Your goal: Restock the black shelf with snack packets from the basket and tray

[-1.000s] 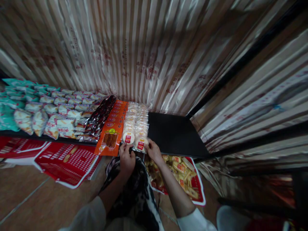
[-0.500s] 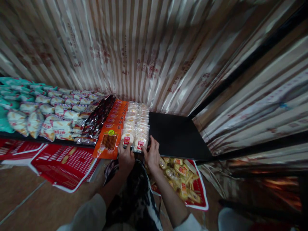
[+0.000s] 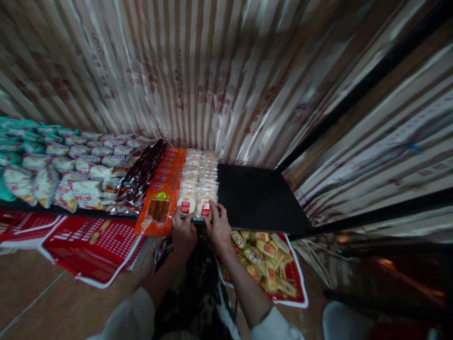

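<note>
Two side-by-side rows of clear packets of round white crackers stand on a black shelf (image 3: 262,198), the front ones with red labels. My left hand (image 3: 184,234) has its fingers and thumb at the lower edge of the front left cracker packet (image 3: 187,198). Around the lower right side of the front right cracker packet (image 3: 203,200) is my right hand (image 3: 218,229), thumb and fingers bent against it. Touching the left row is a flat orange snack bag (image 3: 159,203) with a window of brown sticks, its lower end jutting over the shelf edge.
Dark shiny packs (image 3: 143,170), white snack bags (image 3: 85,189) and teal bags (image 3: 14,141) line the shelf leftward. Below lie a red printed bag (image 3: 95,245) and an open red bag (image 3: 302,288) of yellow packets (image 3: 265,264). Striped sheeting (image 3: 212,71) and a black post (image 3: 354,94) stand behind.
My right hand has shifted slightly left and its fingers now overlap the front right packet. My left hand stays at the front left packet. The view has shifted a little.
</note>
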{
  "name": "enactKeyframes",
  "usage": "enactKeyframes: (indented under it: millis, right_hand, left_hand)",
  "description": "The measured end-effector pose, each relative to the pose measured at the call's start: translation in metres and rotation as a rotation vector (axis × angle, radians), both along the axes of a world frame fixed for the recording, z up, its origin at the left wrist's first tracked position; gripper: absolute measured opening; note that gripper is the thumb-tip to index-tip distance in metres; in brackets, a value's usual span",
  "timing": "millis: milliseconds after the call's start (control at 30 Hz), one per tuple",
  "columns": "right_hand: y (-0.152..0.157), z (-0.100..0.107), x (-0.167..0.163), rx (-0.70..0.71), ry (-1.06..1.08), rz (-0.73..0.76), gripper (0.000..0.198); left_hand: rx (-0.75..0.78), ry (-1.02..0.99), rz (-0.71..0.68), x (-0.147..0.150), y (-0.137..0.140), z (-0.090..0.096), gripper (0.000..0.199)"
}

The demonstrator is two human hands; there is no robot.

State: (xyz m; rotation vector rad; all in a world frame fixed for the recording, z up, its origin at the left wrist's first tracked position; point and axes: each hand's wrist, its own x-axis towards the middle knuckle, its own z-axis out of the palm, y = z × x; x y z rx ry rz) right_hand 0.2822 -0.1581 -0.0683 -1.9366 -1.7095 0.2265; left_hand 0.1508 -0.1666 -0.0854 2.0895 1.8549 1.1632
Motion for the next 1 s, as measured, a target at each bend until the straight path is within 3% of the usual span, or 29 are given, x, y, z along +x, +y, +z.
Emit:
enactKeyframes:
  millis: [200,433,533,667,800,1000]
  right_hand:
    - [0.0,-0.002,-0.002,0.011,0.017,0.005,0.053]
    - [-0.025,-0.007,0.01,0.162,0.18,0.075,0.044]
    - [-0.043,-0.012,0.026,0.23,0.243,0.002,0.037]
    - [-0.071,-0.025,0.072,0.334,0.232,-0.153,0.034]
    - [-0.098,-0.041,0.136,0.37,0.091,-0.305,0.031]
    - [-0.114,-0.067,0.215,0.167,-0.126,-0.395,0.034]
  left_hand:
    - [0.001,0.038,-0.044,-0.004,0.001,-0.008,0.029]
    - [-0.003,-0.03,-0.037,0.009,-0.014,0.008,0.033]
    - [0.005,-0.058,-0.1,0.025,-0.026,0.013,0.029]
    - [-0.082,-0.123,-0.343,0.055,-0.045,0.013,0.028]
    - [-0.215,-0.235,-0.552,0.087,-0.062,0.005,0.028]
    - [-0.548,-0.139,-0.644,0.115,-0.084,-0.008,0.028]
